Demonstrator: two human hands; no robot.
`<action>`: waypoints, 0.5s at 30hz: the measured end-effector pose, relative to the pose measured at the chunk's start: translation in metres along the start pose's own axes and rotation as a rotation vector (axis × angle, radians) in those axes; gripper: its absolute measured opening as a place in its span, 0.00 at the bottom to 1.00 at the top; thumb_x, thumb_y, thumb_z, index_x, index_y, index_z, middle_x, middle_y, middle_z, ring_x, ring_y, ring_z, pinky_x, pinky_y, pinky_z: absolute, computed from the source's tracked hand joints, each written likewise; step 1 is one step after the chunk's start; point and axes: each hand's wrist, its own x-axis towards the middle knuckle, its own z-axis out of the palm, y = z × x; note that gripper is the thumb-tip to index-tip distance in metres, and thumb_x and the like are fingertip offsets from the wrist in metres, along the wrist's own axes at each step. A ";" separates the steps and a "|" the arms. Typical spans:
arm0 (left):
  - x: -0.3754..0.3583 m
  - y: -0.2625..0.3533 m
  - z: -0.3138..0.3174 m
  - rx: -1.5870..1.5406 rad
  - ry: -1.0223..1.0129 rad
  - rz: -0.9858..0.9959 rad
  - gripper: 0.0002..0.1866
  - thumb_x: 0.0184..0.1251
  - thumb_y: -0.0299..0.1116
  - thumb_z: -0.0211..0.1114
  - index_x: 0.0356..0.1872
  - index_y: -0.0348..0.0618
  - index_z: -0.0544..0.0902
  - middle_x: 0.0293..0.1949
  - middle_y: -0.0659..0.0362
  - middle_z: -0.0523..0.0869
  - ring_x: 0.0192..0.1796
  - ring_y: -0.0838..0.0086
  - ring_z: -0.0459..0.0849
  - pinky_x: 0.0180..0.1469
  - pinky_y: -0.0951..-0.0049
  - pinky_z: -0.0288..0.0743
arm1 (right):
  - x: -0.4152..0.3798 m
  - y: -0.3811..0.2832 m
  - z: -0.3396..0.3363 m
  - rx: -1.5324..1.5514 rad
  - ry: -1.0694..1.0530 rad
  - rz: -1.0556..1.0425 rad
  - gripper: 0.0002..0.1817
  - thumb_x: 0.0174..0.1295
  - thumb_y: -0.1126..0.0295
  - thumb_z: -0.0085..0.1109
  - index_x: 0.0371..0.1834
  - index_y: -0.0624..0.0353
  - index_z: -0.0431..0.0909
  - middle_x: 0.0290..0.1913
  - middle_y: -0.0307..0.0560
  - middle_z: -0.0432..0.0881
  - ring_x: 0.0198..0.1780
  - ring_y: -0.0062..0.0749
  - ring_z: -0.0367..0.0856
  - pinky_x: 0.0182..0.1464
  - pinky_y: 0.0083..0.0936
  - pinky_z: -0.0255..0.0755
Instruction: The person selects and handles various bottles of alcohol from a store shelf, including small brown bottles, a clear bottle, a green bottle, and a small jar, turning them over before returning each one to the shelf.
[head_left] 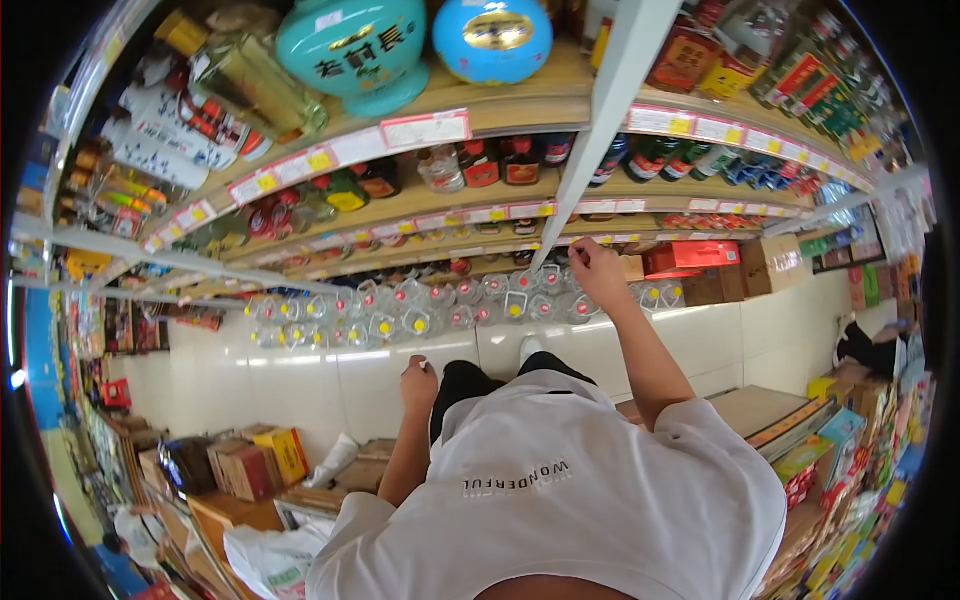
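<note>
My right hand (597, 272) is raised in front of the lower shelves, close to the white shelf post (590, 130). Its fingers are curled together; whether anything small is in them cannot be made out. Below it on the floor stand rows of clear plastic jugs (415, 318) with red and yellow caps. My left hand (419, 380) hangs low by my left leg, fingers closed. A tiny white spot shows at its fingertips, too small to name. Price labels (425, 130) line the shelf edges nearby.
Upper shelves carry a large teal jar (355, 50), a round blue jar (493, 38) and several bottles. Red boxes (690, 257) and cardboard cartons (775, 265) stand at the right. Behind me are more cartons (245, 468) and a white plastic bag (275, 555). Tiled floor (300, 385) runs along the shelves.
</note>
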 end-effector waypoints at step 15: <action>-0.036 -0.142 0.067 -0.324 -0.252 -0.524 0.12 0.60 0.31 0.54 0.37 0.35 0.82 0.26 0.45 0.86 0.24 0.55 0.86 0.28 0.58 0.81 | 0.005 -0.009 0.042 0.004 0.001 -0.059 0.07 0.59 0.71 0.59 0.35 0.63 0.78 0.22 0.54 0.80 0.25 0.46 0.81 0.30 0.35 0.73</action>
